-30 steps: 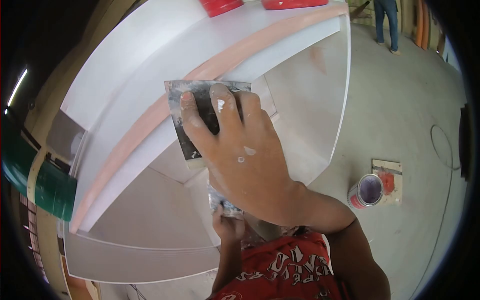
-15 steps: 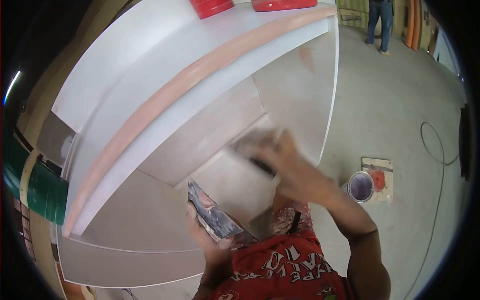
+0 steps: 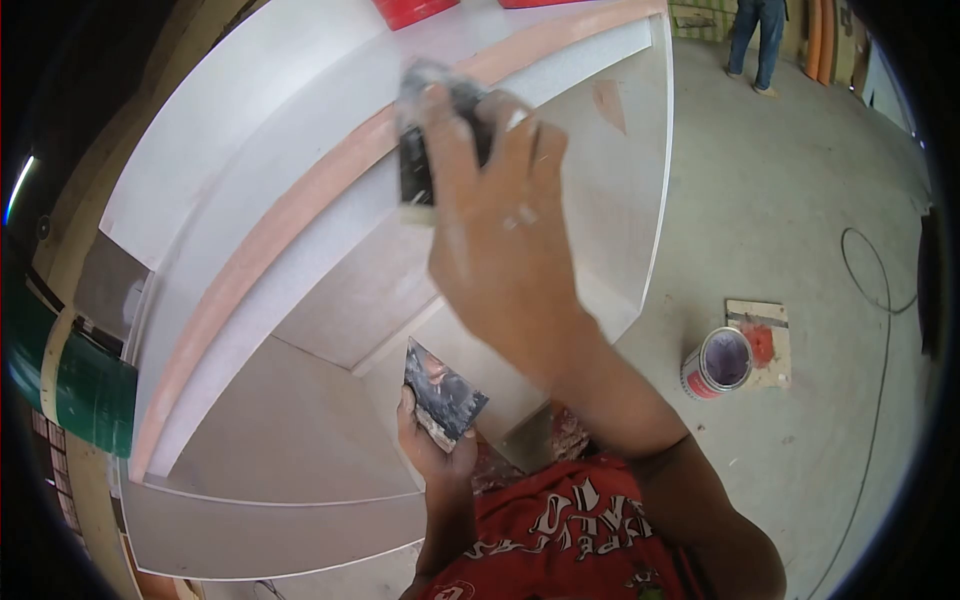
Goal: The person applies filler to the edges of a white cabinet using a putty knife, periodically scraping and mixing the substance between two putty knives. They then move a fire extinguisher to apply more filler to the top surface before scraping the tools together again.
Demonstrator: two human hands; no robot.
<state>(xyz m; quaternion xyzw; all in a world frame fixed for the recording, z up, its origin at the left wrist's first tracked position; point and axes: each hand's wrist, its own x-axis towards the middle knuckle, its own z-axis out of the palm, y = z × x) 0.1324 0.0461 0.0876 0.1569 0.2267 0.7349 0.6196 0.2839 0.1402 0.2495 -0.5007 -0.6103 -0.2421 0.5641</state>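
Note:
My right hand (image 3: 505,215) is closed on a dark putty spreader (image 3: 416,168), its fingers spread over the back of the blade. That spreader overlaps the pink putty strip (image 3: 265,240) along the curved edge of a large white cabinet (image 3: 235,125). Lower down, my left hand (image 3: 425,445) grips a second flat putty blade (image 3: 445,392), smeared grey with a dab of pink putty near its upper corner. White specks of filler dot the back of my right hand.
Two red containers (image 3: 415,8) stand on the cabinet's top. On the floor to the right are an open paint can (image 3: 722,362), a red-stained board (image 3: 765,345) and a cable (image 3: 885,400). A person (image 3: 760,45) stands at the back. A green drum (image 3: 85,390) is at left.
My right hand has swung up and away from near the left blade, carrying its spreader to the pink strip. My left hand has shifted slightly right and tilted its blade.

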